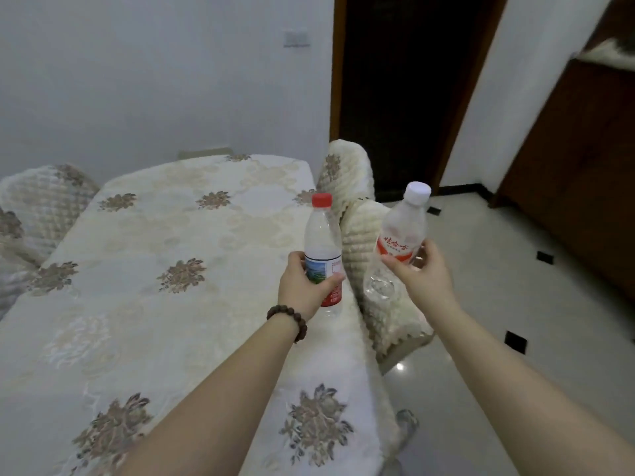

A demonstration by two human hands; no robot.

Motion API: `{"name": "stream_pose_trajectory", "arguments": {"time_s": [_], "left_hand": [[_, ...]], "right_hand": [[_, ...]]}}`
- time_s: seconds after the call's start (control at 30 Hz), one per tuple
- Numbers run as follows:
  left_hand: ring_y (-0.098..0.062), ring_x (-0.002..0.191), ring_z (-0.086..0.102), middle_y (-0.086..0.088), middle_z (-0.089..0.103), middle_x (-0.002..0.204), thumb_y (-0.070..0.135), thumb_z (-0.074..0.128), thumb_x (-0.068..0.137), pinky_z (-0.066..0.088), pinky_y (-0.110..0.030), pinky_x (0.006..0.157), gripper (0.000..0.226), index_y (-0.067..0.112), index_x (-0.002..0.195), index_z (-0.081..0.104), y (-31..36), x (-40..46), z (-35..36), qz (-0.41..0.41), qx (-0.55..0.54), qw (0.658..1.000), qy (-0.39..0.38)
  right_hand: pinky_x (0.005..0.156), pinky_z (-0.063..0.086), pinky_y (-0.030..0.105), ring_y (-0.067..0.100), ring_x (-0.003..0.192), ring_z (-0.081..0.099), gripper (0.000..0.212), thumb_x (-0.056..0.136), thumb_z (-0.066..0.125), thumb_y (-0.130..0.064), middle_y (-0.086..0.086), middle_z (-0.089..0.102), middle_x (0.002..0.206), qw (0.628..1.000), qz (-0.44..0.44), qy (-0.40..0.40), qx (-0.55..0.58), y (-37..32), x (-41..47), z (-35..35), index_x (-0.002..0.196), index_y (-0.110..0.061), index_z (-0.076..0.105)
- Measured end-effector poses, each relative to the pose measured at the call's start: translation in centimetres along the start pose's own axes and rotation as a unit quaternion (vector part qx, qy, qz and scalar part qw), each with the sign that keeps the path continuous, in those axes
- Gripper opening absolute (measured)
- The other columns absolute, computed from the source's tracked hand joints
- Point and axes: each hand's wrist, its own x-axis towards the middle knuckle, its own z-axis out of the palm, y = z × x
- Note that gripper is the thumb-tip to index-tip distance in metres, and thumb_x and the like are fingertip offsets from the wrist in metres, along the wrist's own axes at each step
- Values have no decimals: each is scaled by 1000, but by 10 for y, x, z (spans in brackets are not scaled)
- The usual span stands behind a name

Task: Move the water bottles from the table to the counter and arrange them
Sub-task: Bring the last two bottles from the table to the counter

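My left hand [304, 286] grips a clear water bottle with a red cap [322, 237] around its label, upright, just above the right edge of the table [144, 255]. The table wears a cream cloth with brown flower patterns. My right hand [421, 273] holds a second clear bottle with a white cap [402, 235] and a red-and-white label; it tilts to the right and hangs over the padded chairs beside the table. A bead bracelet circles my left wrist.
Two chairs with cream quilted covers [364, 235] stand at the table's right edge; another covered chair [41, 201] is at the far left. A dark open doorway [405, 91] lies ahead, a brown wooden cabinet [584, 173] on the right. Glossy white floor tiles [498, 290] spread to the right.
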Motion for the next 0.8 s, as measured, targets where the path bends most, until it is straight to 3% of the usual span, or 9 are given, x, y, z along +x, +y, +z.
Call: {"name": "stream_pose_trajectory", "arguments": {"time_s": [0.17,0.33,0.53,0.7,0.8], "left_hand": [[-13,97,60,7,60,106,38,83,65,51,-31,85,61,22,110,45,53,-9,98,49,5,996,-78],[-11,99,57,7,57,107,32,82,69,48,-26,84,63,17,117,45,115,-42,214,90,-12,984,-153],[-18,116,53,0,53,129,33,79,72,47,-33,91,69,19,126,39,176,-117,377,107,-24,960,-258],[-13,105,53,7,53,116,34,80,71,46,-23,76,63,26,118,38,211,-207,507,136,-35,921,-365],[-10,101,52,10,51,110,33,80,72,45,-25,82,61,28,116,38,229,-267,571,152,-33,893,-423]], "right_hand": [[67,40,12,-7,87,54,46,74,79,-27,-19,58,97,997,12,82,-2,9,-2,-112,110,-28,50],[82,44,22,7,100,55,56,75,78,-30,-11,58,113,985,21,168,-30,29,-15,-241,123,-24,49],[87,45,26,8,105,53,62,76,76,-32,-9,57,122,963,40,262,-56,66,-55,-406,129,-21,47],[78,42,18,6,100,53,55,76,77,-32,-16,55,106,930,70,355,-63,100,-115,-538,122,-26,48],[80,45,22,8,100,56,56,74,78,-32,-11,59,110,899,99,421,-71,120,-158,-603,121,-23,49]]}}
